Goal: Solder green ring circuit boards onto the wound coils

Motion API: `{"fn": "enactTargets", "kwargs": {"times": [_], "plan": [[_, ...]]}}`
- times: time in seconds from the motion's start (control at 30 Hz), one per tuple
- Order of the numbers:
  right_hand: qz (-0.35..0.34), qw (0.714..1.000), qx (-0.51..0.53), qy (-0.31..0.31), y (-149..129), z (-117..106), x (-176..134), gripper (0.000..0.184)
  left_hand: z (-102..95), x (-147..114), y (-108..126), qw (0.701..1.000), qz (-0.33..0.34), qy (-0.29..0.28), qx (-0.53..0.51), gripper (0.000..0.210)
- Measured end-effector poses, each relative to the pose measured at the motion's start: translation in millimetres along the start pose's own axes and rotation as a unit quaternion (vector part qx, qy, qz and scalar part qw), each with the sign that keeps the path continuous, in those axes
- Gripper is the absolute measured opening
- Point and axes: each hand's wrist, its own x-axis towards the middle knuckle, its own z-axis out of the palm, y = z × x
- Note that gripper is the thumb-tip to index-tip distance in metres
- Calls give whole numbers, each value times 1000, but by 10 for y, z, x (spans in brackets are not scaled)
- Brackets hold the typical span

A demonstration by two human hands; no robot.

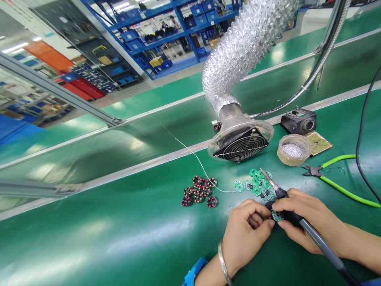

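A soldering iron point(318, 237) lies in my right hand point(312, 220), its bare tip pointing up and away over the loose boards. The thumb and fingers of that hand also meet a small round green circuit board point(277, 215). My left hand point(242, 234) is closed in a pinch at the board's left edge, where a dark part and a bit of red show; the fingers hide most of it. Just beyond lie several round green circuit boards point(256, 190) in a loose pile. Left of them sit several copper-wound rings point(198, 190). Thin solder wire point(198, 159) runs between the two groups.
A fume extractor fan point(242, 147) on a silver duct point(238, 59) stands behind the boards. To its right are a tub of metal shavings point(293, 153), a sponge tray point(318, 143), a black iron stand point(299, 121) and green-handled cutters point(339, 178). A black cable point(360, 147) hangs at right.
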Motion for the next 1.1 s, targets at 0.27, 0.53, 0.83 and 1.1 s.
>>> {"fn": "enactTargets", "kwargs": {"times": [0.27, 0.53, 0.83, 1.1], "plan": [[6, 1000, -6, -27, -10, 31, 21, 35, -91, 1, -119, 981, 188, -5, 41, 16], [-3, 999, -6, -41, 93, -26, -37, 25, -58, 4, -146, 908, 355, 33, 222, 6], [23, 999, -33, -23, 104, -98, -47, 26, -56, -41, -214, 905, 399, -17, 148, 18], [22, 998, -59, -18, 146, -71, -57, 25, -66, -206, -190, 860, 380, -82, 331, 22]]}}
